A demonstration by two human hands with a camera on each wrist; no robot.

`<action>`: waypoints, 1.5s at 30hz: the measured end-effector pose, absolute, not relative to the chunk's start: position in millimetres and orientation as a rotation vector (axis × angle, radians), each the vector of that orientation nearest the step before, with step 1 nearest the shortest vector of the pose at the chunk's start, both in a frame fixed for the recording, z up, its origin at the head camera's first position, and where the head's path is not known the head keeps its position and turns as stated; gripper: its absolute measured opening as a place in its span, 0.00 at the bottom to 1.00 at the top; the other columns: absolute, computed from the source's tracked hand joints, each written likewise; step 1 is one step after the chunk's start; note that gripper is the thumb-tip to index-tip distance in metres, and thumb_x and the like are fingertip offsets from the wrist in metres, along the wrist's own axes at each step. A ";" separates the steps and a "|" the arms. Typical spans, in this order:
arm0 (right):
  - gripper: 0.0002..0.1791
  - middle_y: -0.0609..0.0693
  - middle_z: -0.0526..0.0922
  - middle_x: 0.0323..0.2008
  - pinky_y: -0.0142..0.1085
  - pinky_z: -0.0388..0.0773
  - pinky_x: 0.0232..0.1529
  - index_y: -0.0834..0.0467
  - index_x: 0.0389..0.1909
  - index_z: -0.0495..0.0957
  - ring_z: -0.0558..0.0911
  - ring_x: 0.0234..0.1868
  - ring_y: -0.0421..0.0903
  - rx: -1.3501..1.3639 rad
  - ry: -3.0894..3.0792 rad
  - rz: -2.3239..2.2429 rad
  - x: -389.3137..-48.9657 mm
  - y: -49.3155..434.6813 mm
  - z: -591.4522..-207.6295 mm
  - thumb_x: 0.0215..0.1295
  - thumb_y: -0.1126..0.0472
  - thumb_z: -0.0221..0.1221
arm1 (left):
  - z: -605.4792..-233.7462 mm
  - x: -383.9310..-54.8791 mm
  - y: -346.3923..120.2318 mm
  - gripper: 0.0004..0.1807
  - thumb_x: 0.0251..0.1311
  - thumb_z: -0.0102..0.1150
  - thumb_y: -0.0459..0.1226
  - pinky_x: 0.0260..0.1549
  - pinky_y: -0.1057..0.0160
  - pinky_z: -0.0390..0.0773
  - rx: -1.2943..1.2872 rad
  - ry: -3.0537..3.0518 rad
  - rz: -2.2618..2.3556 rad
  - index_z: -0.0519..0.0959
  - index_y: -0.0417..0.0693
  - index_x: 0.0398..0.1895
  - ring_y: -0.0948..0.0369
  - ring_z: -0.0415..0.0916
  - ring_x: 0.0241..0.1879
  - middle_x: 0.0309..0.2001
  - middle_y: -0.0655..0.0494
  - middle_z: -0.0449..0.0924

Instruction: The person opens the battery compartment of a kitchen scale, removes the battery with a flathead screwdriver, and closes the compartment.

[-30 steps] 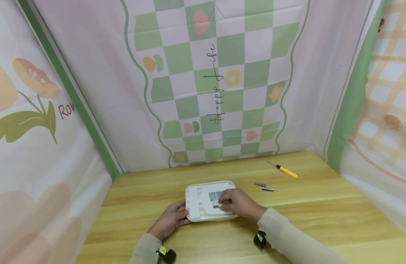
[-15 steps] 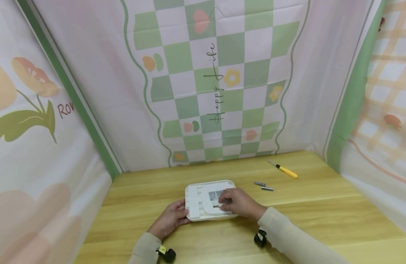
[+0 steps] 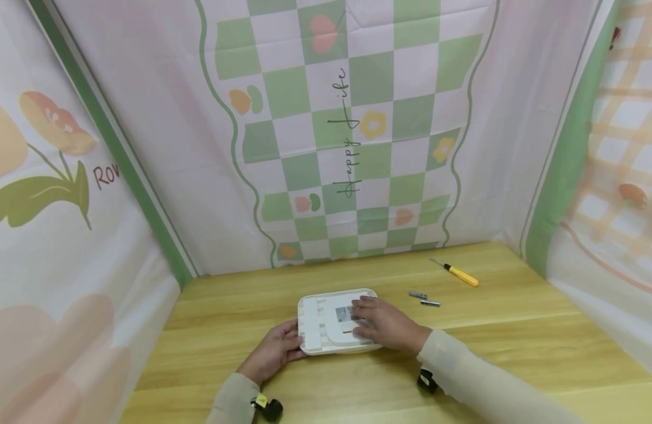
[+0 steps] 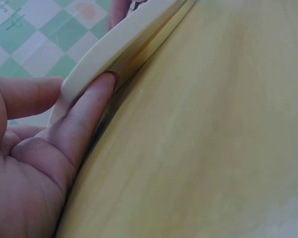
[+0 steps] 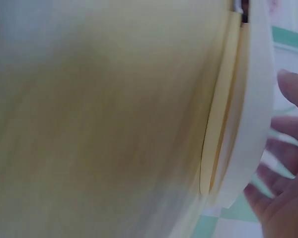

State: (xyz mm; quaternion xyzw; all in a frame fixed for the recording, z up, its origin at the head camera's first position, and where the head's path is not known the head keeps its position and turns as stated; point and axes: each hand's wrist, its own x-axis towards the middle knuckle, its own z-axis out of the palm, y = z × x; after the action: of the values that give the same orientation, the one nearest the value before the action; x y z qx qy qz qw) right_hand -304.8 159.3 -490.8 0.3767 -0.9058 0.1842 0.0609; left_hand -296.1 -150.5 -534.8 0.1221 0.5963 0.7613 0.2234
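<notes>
A flat white device (image 3: 312, 321) with rounded corners lies on the table, its panelled side with a grey label (image 3: 344, 314) facing up. At its left edge my left hand (image 3: 272, 354) holds it; the left wrist view shows the thumb against the white rim (image 4: 97, 59) and a finger tucked beneath. My right hand (image 3: 387, 325) is over the device's right part, fingers spread and fairly straight, covering part of the label and the right side. A small dark slot (image 3: 348, 331) shows just beside its thumb. In the right wrist view, the fingers (image 5: 288, 153) extend past the device's edge.
Two small batteries (image 3: 430, 304) lie on the wooden table (image 3: 225, 306) to the right of the device. Farther back right is a screwdriver (image 3: 462, 275) with a yellow handle. Patterned cloth (image 3: 331, 141) hangs behind the table and along both sides.
My right hand's fingers were bunched together at the slot and have spread out, lifting slightly back over the label. The left hand and the device have stayed in place.
</notes>
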 end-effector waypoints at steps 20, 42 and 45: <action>0.38 0.59 0.60 0.71 0.52 0.53 0.71 0.62 0.71 0.61 0.55 0.72 0.59 1.148 -2.897 0.348 -304.5 161.1 -491.8 0.74 0.38 0.42 | -534.1 -298.1 -150.6 0.32 0.69 0.46 0.25 0.52 0.51 0.78 0.335 1.651 2.099 0.48 0.26 0.72 0.47 0.75 0.54 0.59 0.33 0.71; 0.35 0.60 0.62 0.70 0.53 0.57 0.69 0.63 0.70 0.64 0.59 0.70 0.60 1.163 -2.874 0.302 -304.3 159.7 -489.0 0.75 0.41 0.43 | -534.1 -295.7 -150.4 0.32 0.68 0.46 0.25 0.52 0.52 0.78 0.307 1.660 2.097 0.47 0.26 0.72 0.47 0.75 0.54 0.59 0.33 0.71; 0.34 0.59 0.64 0.69 0.52 0.59 0.68 0.63 0.69 0.65 0.61 0.70 0.60 1.154 -2.872 0.274 -305.4 158.9 -488.7 0.75 0.41 0.45 | -534.3 -295.1 -149.9 0.33 0.68 0.46 0.25 0.52 0.52 0.78 0.308 1.665 2.100 0.47 0.26 0.72 0.47 0.76 0.53 0.59 0.32 0.71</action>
State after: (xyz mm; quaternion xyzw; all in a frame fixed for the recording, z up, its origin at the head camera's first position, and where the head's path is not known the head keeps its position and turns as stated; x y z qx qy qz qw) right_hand -305.4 158.9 -488.7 0.3715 -0.9241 0.0880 0.0172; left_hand -295.1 -149.9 -534.3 0.1114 0.6020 0.7595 0.2201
